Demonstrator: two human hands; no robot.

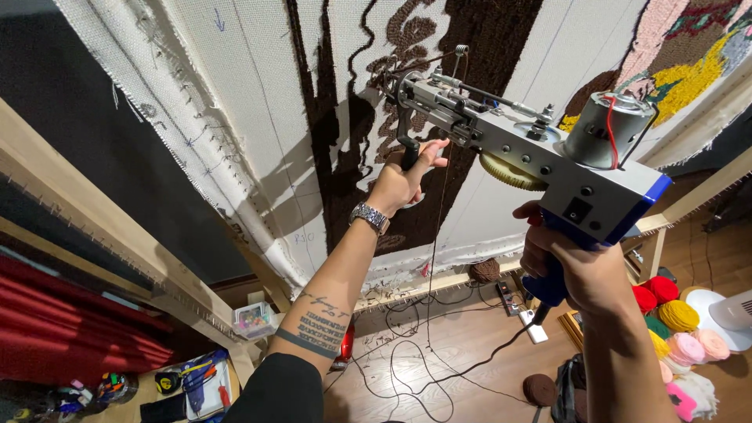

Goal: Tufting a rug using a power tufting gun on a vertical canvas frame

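Up against the stretched cloth (pixel 258 94) I hold the tufting gun (pixel 517 149), a rigid metal tool that looks motor-heavy at the rear, left hand (pixel 403 184) fingers wrapped on the front handle, right hand (pixel 572 262) fingers closed round the blue grip.

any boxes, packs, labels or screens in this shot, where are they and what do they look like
Clear plastic box: low by the wooden frame, left of the left hand's forearm; squarish, see-through, bright small bits inside.
Blue tray: bottom left, flat, holding hand tools.
Black square patch: side of the tufting gun, above the right hand; could be a switch or a label.
No screens in view.
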